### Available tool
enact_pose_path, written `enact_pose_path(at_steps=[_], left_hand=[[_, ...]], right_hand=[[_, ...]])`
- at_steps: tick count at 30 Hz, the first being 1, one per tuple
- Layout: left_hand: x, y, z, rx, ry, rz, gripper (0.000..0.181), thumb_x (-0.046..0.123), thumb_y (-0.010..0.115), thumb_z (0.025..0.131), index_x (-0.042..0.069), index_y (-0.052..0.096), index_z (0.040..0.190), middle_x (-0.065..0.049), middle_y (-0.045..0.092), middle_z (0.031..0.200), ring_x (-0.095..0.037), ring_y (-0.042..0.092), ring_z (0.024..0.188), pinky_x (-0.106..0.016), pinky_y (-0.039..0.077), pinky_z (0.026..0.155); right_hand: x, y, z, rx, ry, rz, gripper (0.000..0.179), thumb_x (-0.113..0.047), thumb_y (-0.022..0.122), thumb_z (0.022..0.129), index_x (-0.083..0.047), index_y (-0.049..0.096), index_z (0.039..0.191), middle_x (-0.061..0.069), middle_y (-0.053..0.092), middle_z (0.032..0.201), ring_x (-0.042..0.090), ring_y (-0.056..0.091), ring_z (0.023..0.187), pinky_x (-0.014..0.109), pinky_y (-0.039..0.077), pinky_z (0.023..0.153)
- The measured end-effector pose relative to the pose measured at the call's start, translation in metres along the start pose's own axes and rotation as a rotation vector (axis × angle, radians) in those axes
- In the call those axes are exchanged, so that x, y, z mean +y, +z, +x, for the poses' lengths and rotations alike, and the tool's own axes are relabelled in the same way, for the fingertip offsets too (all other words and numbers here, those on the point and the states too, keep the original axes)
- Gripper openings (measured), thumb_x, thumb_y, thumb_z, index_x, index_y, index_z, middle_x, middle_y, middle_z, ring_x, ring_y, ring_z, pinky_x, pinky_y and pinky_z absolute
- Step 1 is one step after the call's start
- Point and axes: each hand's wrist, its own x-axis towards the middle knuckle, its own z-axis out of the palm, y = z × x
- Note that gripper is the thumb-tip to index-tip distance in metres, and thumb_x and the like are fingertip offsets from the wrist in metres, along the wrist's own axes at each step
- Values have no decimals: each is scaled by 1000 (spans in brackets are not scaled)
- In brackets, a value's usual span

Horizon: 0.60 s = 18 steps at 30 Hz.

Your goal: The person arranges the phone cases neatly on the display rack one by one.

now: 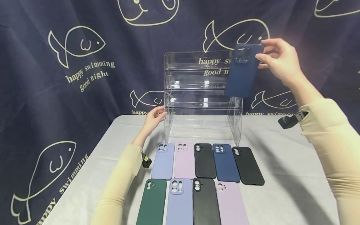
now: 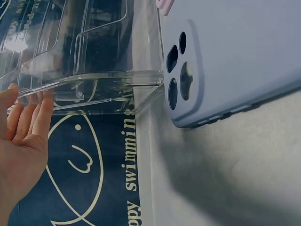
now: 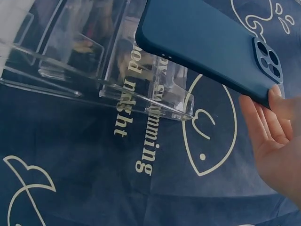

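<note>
My right hand [image 1: 282, 61] pinches a dark blue phone case [image 1: 242, 76] by its upper right edge, near the camera cutouts. The case is held up in front of the top right part of a clear tiered display rack [image 1: 202, 135], tilted slightly. In the right wrist view, thumb and fingers grip the side of the blue case [image 3: 202, 44] beside its camera end. Low on the rack's left side, my left hand [image 1: 154, 118] holds the edge. The left wrist view shows its thumb and fingers [image 2: 43, 120] at the clear side panel.
Two rows of phone cases lie before the rack on a white-covered table [image 1: 284, 150]: light blue [image 1: 163, 165], lilac [image 1: 184, 164], black [image 1: 205, 164], dark blue [image 1: 227, 167] and green [image 1: 152, 200] among them. Behind hangs a navy fish-print curtain [image 1: 135, 56].
</note>
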Motion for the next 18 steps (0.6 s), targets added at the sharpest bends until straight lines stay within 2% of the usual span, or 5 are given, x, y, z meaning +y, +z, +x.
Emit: enact_pose_path(at_steps=[5,11,18], left_hand=[[0,-2,1,-6,0,-14,45,20,62,91,1,51,130,-20,57,124,-33,60,109,-29,55,91],[1,-2,-1,-14,-7,-19,44,19,61,91,1,51,130,-21,57,123,-38,57,112,-28,54,91],[1,-2,0,-29,-4,-32,44,16,61,91,-1,50,130,-23,56,123,-41,56,110,-29,54,92]], right_hand=[[-5,7,13,47,-6,34,33,7,65,81,-9,61,109,-2,59,83,3,65,67,15,57,58],[-7,15,25,76,-13,146,30,11,65,79,-10,63,100,1,58,79,4,65,65,17,57,55],[-10,26,38,131,-40,89,30,10,65,79,-12,63,99,-2,60,78,3,63,62,15,56,54]])
